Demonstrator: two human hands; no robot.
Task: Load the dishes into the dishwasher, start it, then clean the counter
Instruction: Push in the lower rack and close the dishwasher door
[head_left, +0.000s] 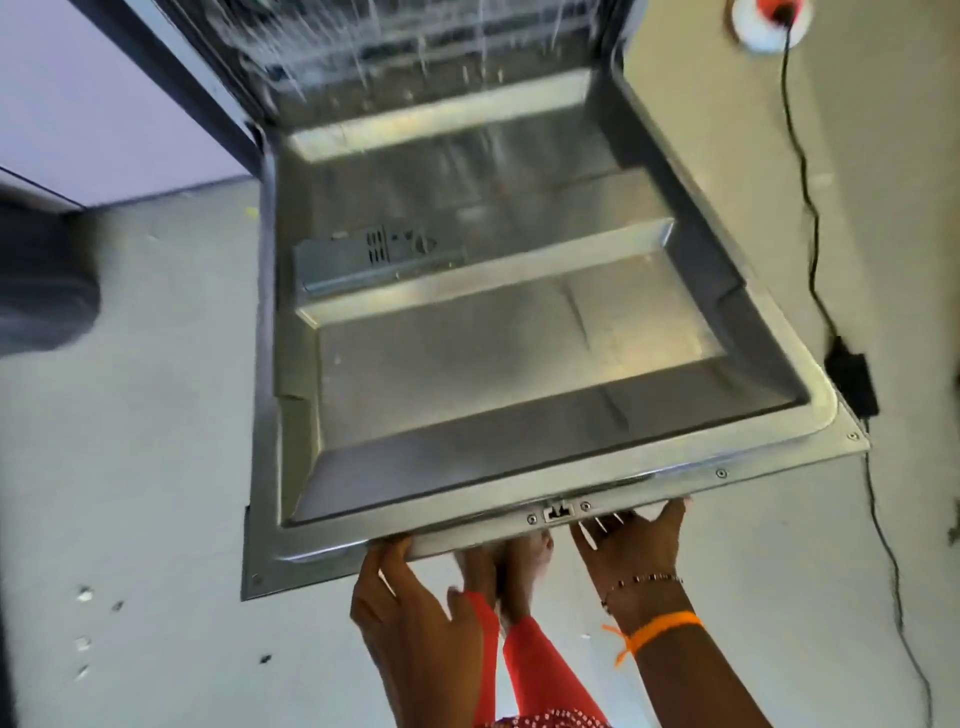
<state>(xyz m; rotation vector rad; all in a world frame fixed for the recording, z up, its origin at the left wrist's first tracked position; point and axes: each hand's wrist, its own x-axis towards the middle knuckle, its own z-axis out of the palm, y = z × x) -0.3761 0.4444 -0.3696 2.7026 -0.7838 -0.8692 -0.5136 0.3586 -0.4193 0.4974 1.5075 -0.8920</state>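
The dishwasher door (519, 364) hangs open and fills the middle of the head view, its steel inner face up, with the detergent compartment (384, 254) set into it. The lower rack (415, 47) shows blurred inside the machine at the top. My left hand (410, 608) grips the door's near edge left of the latch (558, 512), thumb on top and fingers underneath. My right hand (634, 551) holds the same edge right of the latch, fingers curled under it. No dishes are visible.
A black cable (802, 171) runs down the floor on the right to a black power brick (852, 379), starting from a red and white object (769, 21). My bare feet (509, 571) stand under the door edge. White cabinet fronts (104, 104) are at left.
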